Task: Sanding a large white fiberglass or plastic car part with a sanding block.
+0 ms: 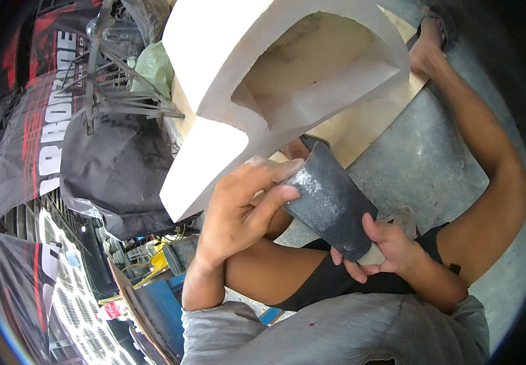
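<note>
A dark grey sheet of sandpaper [330, 198], dusted with white powder, is held slightly curved in front of me. My left hand [245, 201] pinches its upper left edge between thumb and fingers. Its lower right end is gripped by my right hand [384, 243], thumb on top and fingers underneath. A pale beige piece [372, 255] shows between the sheet and my right palm; its kind I cannot make out. Just beyond my hands stands a large white moulded shell [214, 158] with a rounded opening, its inside yellowish and rough. The sheet is apart from the opening.
A light board [366, 137] lies under the shell on the grey concrete floor [397, 173]. At the left are a black cover [117, 170], a metal frame [93, 67], a green plastic bag [153, 70] and a printed banner [26, 128]. My bent legs flank the work area.
</note>
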The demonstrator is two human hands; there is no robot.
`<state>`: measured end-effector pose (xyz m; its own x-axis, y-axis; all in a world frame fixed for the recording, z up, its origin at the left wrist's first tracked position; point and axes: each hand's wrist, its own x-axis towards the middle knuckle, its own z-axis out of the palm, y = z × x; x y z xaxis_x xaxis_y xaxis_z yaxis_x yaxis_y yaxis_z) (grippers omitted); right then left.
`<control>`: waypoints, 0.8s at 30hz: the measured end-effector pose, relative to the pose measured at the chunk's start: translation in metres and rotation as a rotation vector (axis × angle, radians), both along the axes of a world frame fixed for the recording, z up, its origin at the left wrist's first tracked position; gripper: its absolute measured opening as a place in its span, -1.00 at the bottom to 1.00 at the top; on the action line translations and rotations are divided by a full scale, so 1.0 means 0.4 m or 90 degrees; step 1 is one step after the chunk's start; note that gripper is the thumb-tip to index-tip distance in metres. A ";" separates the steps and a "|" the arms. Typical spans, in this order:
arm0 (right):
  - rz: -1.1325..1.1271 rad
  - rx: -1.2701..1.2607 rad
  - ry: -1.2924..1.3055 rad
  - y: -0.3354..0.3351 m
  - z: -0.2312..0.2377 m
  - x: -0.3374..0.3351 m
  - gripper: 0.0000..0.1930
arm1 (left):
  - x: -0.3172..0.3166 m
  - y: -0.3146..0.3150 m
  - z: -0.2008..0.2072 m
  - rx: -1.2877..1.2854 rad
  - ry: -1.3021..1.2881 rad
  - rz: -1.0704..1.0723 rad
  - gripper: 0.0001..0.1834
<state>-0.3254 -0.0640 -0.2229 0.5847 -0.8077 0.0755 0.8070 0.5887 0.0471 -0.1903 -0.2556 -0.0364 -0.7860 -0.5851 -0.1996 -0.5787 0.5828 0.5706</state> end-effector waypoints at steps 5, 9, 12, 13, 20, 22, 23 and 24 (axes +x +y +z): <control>-0.020 0.000 0.070 -0.002 0.014 -0.005 -0.19 | 0.025 0.011 0.010 0.101 0.078 0.104 -0.62; -0.046 -0.026 0.093 -0.010 0.029 0.000 -0.16 | 0.038 0.009 0.018 0.116 0.091 0.112 -0.59; -0.066 -0.052 0.088 -0.004 0.030 0.003 -0.12 | 0.022 -0.001 0.027 0.037 0.059 0.016 -0.61; -0.067 -0.053 0.082 -0.002 0.030 0.002 -0.12 | 0.018 0.002 0.025 0.024 0.050 0.014 -0.63; -0.073 -0.004 -0.051 0.009 0.004 0.009 -0.15 | -0.021 0.007 -0.002 -0.033 -0.049 -0.034 -0.63; -0.071 0.024 -0.135 0.005 0.001 0.017 -0.23 | -0.028 -0.001 -0.002 -0.026 0.001 -0.011 -0.64; -0.059 0.018 -0.147 0.006 0.006 0.015 -0.24 | -0.028 0.007 0.001 -0.019 -0.009 0.030 -0.61; -0.047 0.008 -0.158 0.003 0.006 0.012 -0.26 | -0.025 0.007 0.000 -0.015 -0.020 0.023 -0.61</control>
<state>-0.3208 -0.0627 -0.2204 0.4893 -0.8491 0.1993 0.8104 0.5271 0.2560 -0.2001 -0.2529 -0.0366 -0.7575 -0.6180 -0.2104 -0.6174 0.5736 0.5384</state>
